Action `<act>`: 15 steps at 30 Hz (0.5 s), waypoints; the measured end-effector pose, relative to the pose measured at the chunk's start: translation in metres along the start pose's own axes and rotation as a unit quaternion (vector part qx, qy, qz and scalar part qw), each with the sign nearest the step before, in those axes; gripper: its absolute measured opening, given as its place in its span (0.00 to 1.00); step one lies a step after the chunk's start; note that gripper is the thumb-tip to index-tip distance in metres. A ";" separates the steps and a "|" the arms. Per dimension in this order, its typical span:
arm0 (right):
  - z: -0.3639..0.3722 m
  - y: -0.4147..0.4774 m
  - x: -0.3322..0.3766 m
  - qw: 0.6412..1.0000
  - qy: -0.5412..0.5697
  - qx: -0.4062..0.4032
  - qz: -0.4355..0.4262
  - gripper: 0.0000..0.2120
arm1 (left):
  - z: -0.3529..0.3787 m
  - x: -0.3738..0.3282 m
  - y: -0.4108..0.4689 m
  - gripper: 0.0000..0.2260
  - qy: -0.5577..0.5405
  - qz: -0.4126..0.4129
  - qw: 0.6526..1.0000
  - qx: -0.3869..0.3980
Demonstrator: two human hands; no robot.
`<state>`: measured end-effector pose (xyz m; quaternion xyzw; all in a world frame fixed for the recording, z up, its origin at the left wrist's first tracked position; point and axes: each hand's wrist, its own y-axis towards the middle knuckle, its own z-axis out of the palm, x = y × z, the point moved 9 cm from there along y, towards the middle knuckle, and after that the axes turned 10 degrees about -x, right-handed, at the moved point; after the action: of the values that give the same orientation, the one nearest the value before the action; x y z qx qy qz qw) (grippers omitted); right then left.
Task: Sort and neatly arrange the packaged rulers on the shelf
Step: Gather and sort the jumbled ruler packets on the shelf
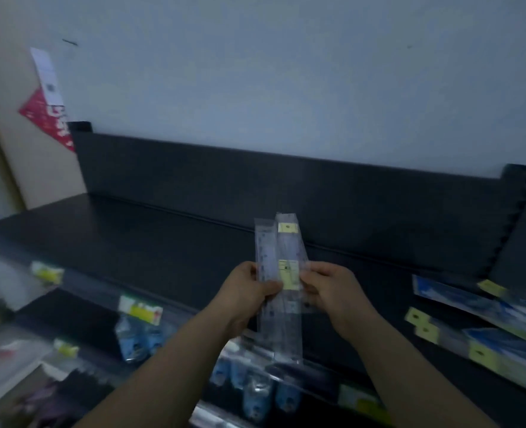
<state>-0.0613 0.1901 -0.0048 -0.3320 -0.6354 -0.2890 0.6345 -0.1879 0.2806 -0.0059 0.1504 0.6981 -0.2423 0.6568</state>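
Two clear packaged rulers [281,251] with yellow labels stand nearly upright in front of me, overlapping, above the black top shelf [138,239]. My left hand [249,291] grips their left edge and my right hand [332,291] pinches their right edge at mid-length. More packaged rulers [484,322] with blue inserts and yellow labels lie in a loose pile on the shelf at the right.
A black back panel [255,177] and a notched upright [515,217] bound the shelf. A cardboard sheet with a red label [44,112] leans at the far left. Lower shelves hold blue packaged items [138,335] and price tags along the front edge.
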 end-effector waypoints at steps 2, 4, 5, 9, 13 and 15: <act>0.055 -0.008 0.003 1.000 0.006 0.023 -0.005 0.07 | -0.054 -0.002 0.011 0.07 0.013 0.008 1.000 -0.018; 0.106 -0.012 0.001 0.999 0.007 0.043 -0.008 0.07 | -0.104 -0.001 0.019 0.03 0.036 0.009 0.999 -0.035; 0.130 -0.013 -0.003 0.999 0.009 0.049 -0.003 0.06 | -0.127 -0.001 0.023 0.03 0.049 0.010 0.998 -0.040; 0.214 -0.011 -0.013 0.998 0.018 0.060 0.023 0.12 | -0.206 -0.002 0.037 0.05 0.075 0.001 0.995 -0.070; 0.286 -0.004 -0.010 0.995 0.029 0.092 0.027 0.11 | -0.274 -0.006 0.060 0.06 0.078 -0.008 0.990 -0.121; 0.318 0.004 -0.008 0.993 0.040 0.107 0.032 0.13 | -0.301 -0.009 0.076 0.06 0.073 -0.004 0.987 -0.144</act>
<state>-0.2534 0.4426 -0.0219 -0.2705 -0.6257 -0.2120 0.7003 -0.4011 0.5065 -0.0018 0.0688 0.7722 -0.1304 0.6180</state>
